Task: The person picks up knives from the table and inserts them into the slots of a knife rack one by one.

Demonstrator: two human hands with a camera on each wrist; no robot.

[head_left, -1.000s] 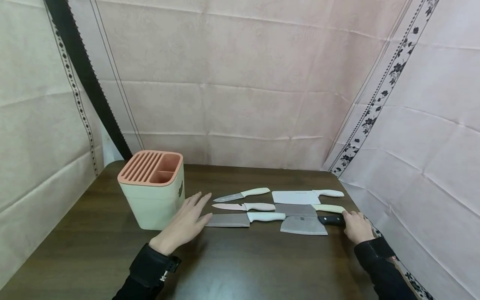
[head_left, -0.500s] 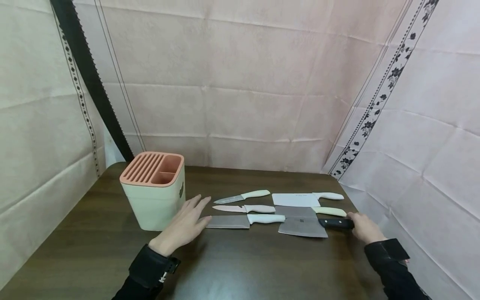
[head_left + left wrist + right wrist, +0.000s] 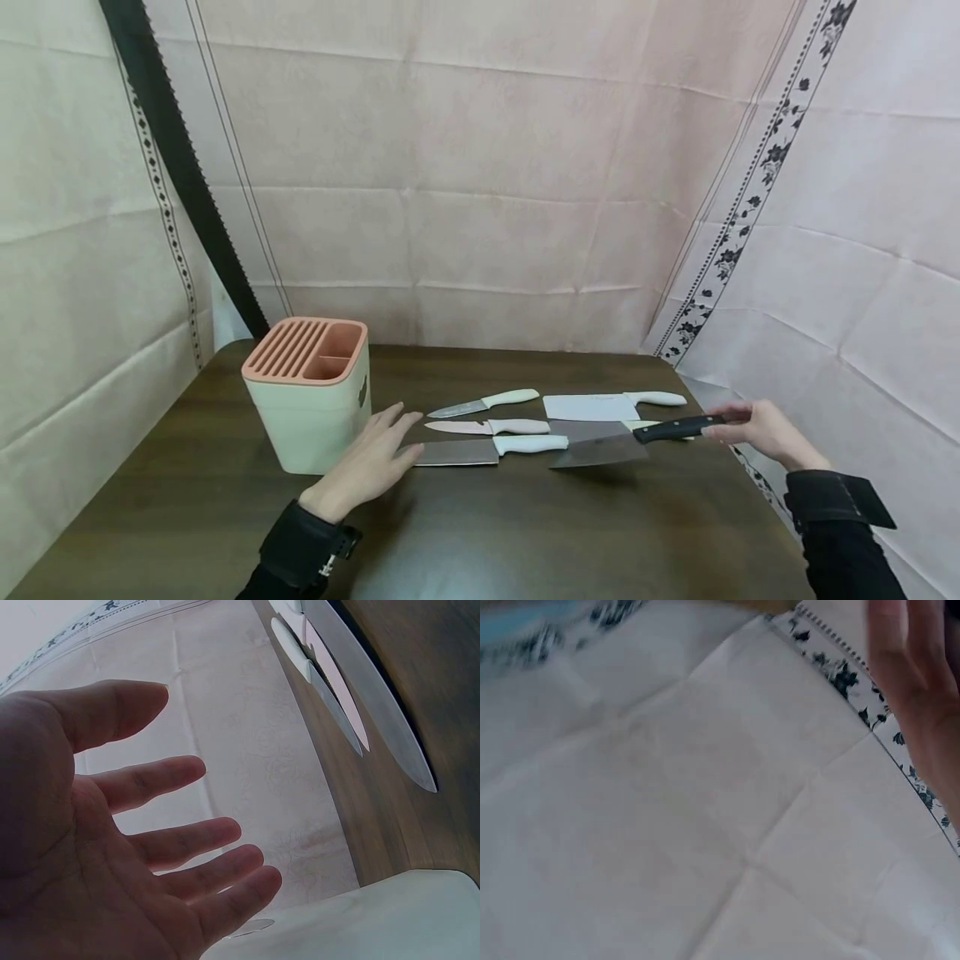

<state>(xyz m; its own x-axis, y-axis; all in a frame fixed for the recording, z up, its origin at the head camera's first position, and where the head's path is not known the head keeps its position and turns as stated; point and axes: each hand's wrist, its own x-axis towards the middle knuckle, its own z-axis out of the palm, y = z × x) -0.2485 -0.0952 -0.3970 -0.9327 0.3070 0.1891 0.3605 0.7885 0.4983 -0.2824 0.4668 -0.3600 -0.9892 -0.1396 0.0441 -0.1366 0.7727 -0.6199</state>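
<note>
My right hand (image 3: 765,432) pinches the end of the black handle of a cleaver (image 3: 600,452). The handle is tilted up, and the blade's lower edge is close over the table at its left end. In the right wrist view only part of that hand's fingers (image 3: 919,682) shows at the upper right; the cleaver is out of that view. My left hand (image 3: 367,462) has its fingers spread, palm facing the pale green knife holder (image 3: 307,429) with a pink slotted top. Its thumb lies close to the blade of a white-handled kitchen knife (image 3: 457,452).
Behind lie a pink-bladed knife (image 3: 457,427), a small paring knife (image 3: 459,408) and a white-bladed cleaver (image 3: 588,407). A grey blade (image 3: 585,429) with a pale green handle lies partly behind the held cleaver. Cloth walls (image 3: 487,250) surround the brown table (image 3: 480,533).
My right hand has drawn the black-handled cleaver to the right, then raised its handle off the table. My left hand has stayed beside the knife holder. The head view has tilted slightly.
</note>
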